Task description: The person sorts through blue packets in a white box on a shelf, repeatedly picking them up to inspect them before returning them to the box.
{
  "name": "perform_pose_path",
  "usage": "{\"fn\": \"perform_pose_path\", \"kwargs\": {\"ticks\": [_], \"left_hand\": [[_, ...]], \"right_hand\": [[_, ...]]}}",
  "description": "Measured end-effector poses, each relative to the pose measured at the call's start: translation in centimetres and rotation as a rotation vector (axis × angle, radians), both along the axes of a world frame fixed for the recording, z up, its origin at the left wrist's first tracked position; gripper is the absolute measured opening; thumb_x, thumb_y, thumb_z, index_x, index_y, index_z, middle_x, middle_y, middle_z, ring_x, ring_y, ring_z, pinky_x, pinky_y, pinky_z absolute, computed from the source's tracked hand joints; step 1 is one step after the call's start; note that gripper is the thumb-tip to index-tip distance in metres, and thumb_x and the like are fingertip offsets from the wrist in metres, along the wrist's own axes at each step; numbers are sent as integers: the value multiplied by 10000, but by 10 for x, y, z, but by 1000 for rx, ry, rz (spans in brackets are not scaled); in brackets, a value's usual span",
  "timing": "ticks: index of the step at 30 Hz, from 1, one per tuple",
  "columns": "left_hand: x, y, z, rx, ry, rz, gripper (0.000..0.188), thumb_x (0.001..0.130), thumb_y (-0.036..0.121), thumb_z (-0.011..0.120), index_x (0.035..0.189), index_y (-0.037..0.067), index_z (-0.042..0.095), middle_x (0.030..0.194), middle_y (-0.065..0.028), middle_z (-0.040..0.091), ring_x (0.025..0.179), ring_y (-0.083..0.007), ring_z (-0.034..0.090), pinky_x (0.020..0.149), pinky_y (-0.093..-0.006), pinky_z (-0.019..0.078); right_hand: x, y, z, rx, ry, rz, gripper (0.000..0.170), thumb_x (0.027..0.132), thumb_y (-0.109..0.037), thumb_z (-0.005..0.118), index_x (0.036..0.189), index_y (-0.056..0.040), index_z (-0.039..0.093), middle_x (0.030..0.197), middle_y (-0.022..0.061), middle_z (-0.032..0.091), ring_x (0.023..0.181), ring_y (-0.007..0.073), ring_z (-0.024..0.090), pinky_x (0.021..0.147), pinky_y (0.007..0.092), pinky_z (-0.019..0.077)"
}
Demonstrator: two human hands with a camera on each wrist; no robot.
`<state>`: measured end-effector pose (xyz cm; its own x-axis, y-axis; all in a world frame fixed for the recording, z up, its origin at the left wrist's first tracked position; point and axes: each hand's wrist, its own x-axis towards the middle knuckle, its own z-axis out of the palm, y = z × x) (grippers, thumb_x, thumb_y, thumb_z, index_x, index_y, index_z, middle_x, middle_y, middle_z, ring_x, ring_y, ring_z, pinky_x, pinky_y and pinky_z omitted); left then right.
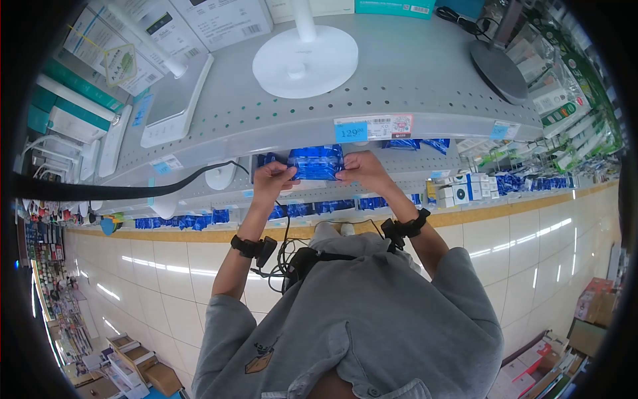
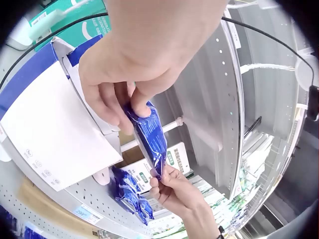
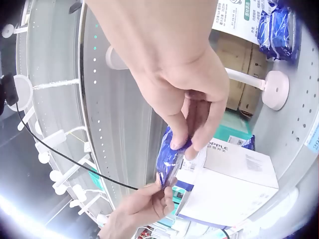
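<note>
Head view shows a glossy blue packet [image 1: 315, 163], its crinkled plastic film catching light, held in the air just beyond the upper shelf's front edge; the left hand [image 1: 274, 178] pinches one end between thumb and fingers, and the right hand [image 1: 364, 169] pinches the other — both with fingers bent. Seen edge-on in the left wrist view, the packet is flat and slim; a smooth white box [image 2: 60, 119] with blue trim stands near it, and more wrinkled blue packets [image 2: 130, 194] lie on the perforated metal shelf. Right wrist view adds a glossy pale-pink round base [image 3: 275, 90], near brown cardboard. Farther out, the grey upper shelf [image 1: 412, 66] carries a smooth white disc base [image 1: 306, 61]; its lip bears a blue price label [image 1: 351, 132] — above pale, shiny floor tiles [image 1: 166, 259].
</note>
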<state>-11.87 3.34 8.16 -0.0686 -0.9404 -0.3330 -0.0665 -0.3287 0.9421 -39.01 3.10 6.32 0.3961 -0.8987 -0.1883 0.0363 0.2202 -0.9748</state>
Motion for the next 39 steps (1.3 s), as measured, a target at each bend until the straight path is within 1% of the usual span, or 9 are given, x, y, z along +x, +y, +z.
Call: {"fn": "perform_pose_path", "kwargs": {"ticks": [3, 7, 15, 17, 22, 30, 35, 38, 39], "left_hand": [[2, 0, -6, -12, 50, 26, 110, 854, 95, 726, 838, 92, 617, 851, -22, 669, 742, -135, 676, 655, -258, 582], [0, 1, -6, -89, 180, 45, 109, 880, 58, 684, 836, 115, 601, 775, 34, 615, 751, -64, 605, 710, -287, 595], [2, -13, -3, -133, 216, -107, 65, 904, 57, 647, 911, 84, 589, 911, -13, 664, 867, -96, 636, 811, -288, 567], [-5, -9, 6, -120, 217, -113, 60, 925, 65, 625, 976, 87, 602, 963, -14, 668, 919, -111, 648, 855, -305, 568], [-11, -7, 14, 39, 511, -159, 362, 956, 134, 593, 1296, 17, 549, 1190, -97, 636, 1049, -190, 632, 951, -354, 522], [-9, -8, 5, -15, 501, -169, 313, 954, 120, 591, 1242, -4, 586, 1121, -83, 664, 1030, -168, 629, 964, -350, 512], [-9, -5, 2, -59, 459, -146, 293, 945, 86, 593, 1220, -16, 595, 1098, -81, 668, 1001, -146, 632, 941, -322, 511], [-8, 0, 10, -102, 366, -131, 277, 928, 6, 576, 1202, -23, 603, 1056, -76, 676, 984, -138, 633, 924, -307, 504], [-6, 1, 16, -165, 167, -162, 292, 896, -49, 562, 1181, -24, 621, 1067, -90, 682, 1018, -161, 633, 932, -305, 497]], "right_hand": [[-5, -2, -1, -41, 91, 3, 127, 826, -51, 729, 857, 13, 624, 857, 104, 699, 777, 167, 709, 640, 236, 547], [-7, -3, -9, 29, -20, 12, 162, 850, -148, 729, 861, -15, 638, 831, 58, 687, 759, 129, 684, 637, 226, 534], [1, -16, 2, -2, 10, -61, 349, 896, -334, 685, 1007, -3, 677, 858, 56, 688, 775, 133, 665, 682, 262, 565], [2, -16, 0, -47, 17, -75, 351, 900, -313, 684, 1010, 19, 671, 867, 69, 692, 792, 150, 675, 695, 278, 574], [5, -15, -11, -9, -94, -53, 283, 900, -229, 687, 1005, 34, 673, 903, 93, 703, 790, 153, 681, 689, 285, 577], [4, -15, 1, -62, -53, -49, 198, 895, -176, 689, 946, 15, 697, 876, 80, 712, 757, 130, 668, 685, 280, 571], [7, -10, 8, -122, -104, -81, 182, 863, -81, 699, 1019, 13, 686, 907, 67, 703, 811, 122, 643, 754, 277, 532], [6, -4, 15, -155, -86, -114, 207, 823, -23, 704, 1028, 2, 706, 939, 74, 719, 863, 139, 664, 800, 272, 534], [6, 1, 21, -156, -87, -117, 207, 823, -23, 704, 1028, 2, 706, 939, 74, 719, 863, 139, 664, 800, 272, 534]]}}
